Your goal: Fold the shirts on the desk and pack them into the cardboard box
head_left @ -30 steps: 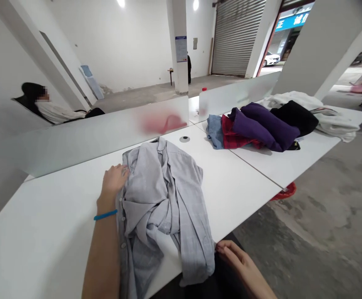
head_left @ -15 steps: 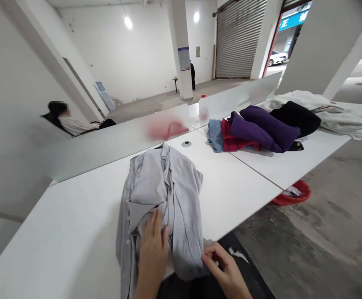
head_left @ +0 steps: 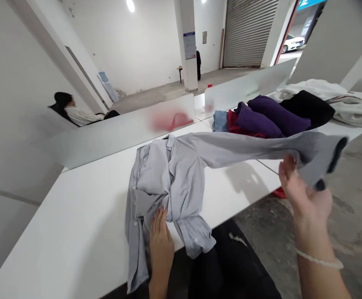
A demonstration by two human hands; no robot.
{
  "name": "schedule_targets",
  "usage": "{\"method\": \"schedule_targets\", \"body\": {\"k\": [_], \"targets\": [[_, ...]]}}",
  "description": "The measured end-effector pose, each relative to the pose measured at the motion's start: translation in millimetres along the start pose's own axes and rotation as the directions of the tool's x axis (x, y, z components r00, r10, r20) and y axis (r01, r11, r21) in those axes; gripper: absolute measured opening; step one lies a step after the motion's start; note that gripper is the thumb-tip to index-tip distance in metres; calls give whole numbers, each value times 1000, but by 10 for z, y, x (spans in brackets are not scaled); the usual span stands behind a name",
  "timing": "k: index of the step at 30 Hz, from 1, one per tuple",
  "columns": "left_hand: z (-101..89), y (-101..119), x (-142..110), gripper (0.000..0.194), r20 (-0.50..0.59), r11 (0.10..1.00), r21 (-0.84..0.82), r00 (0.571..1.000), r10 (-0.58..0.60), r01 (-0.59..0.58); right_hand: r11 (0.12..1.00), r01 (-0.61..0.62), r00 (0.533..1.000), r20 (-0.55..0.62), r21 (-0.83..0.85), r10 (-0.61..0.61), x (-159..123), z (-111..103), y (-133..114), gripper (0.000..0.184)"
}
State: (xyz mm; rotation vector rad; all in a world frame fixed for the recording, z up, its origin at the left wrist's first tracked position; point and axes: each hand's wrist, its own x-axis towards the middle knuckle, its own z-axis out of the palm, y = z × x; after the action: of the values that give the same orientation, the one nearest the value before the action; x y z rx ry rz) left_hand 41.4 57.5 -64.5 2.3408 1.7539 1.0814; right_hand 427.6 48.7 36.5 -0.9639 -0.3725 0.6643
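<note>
A light grey button-up shirt (head_left: 184, 178) lies on the white table, its collar toward the frosted divider and its lower edge hanging over the table's near edge. My left hand (head_left: 162, 236) rests on the lower front of the shirt, fingers stretched out. Off to the right, my right hand (head_left: 307, 195) holds up one long sleeve (head_left: 246, 145), which stretches from the shoulder through the air above the table. The dark-edged cuff end (head_left: 336, 155) is spread beyond that hand. Fabric and motion blur partly hide the right fingers.
A pile of clothes with purple (head_left: 262, 118), black (head_left: 308, 109) and white pieces (head_left: 314, 88) lies at the back right. Frosted dividers (head_left: 121, 128) run along the table's far side. A person (head_left: 81, 115) sits beyond them at left. A red bin (head_left: 280, 193) shows below the table edge.
My right hand has moved up and to the right, drawing the sleeve out sideways from the shirt's lower side. My left hand still lies on the shirt. The view has shifted slightly.
</note>
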Motion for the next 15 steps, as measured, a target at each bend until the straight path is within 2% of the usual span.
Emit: {"method": "schedule_targets", "body": {"k": [2, 3, 4, 6, 7, 8, 9, 11, 12, 13, 14, 15], "targets": [[-11, 61, 1, 45, -39, 999, 37, 999, -24, 26, 978, -100, 992, -59, 181, 112, -109, -78, 189, 36], [-18, 89, 6, 44, -70, 997, 61, 997, -45, 50, 963, -154, 983, -68, 220, 173, -226, -80, 320, 28], [-25, 112, 15, 43, -104, 993, 87, 992, -67, 76, 962, -202, 976, -44, 182, 213, -372, -56, 459, 21], [-32, 135, 36, 40, -148, 984, 135, 984, -100, 120, 974, -211, 970, 106, -87, 220, -695, 57, 714, 13], [-35, 132, 47, 39, -151, 980, 147, 982, -111, 133, 956, -119, 952, 242, -270, 187, -848, 136, 814, 14], [-40, 119, 57, 37, -140, 979, 147, 983, -121, 141, 904, 49, 902, 407, -424, 142, -981, 223, 893, 18], [-51, 95, 65, 35, -125, 979, 135, 983, -133, 150, 817, 265, 807, 581, -513, 103, -1088, 311, 952, 23], [-102, 23, 79, 32, -92, 981, 94, 983, -161, 169, 586, 643, 546, 832, -492, 99, -1214, 469, 1033, 34], [-149, -23, 86, 32, -76, 981, 77, 982, -175, 180, 484, 755, 435, 890, -442, 134, -1234, 529, 1065, 39], [-211, -74, 94, 33, -62, 978, 73, 980, -190, 195, 404, 819, 363, 913, -407, 183, -1231, 574, 1096, 43], [-287, -127, 103, 34, -55, 974, 83, 977, -208, 212, 343, 853, 328, 915, -395, 237, -1208, 601, 1127, 46], [-375, -182, 114, 35, -58, 967, 106, 973, -225, 230, 295, 870, 319, 907, -396, 277, -1170, 613, 1158, 49]]}}
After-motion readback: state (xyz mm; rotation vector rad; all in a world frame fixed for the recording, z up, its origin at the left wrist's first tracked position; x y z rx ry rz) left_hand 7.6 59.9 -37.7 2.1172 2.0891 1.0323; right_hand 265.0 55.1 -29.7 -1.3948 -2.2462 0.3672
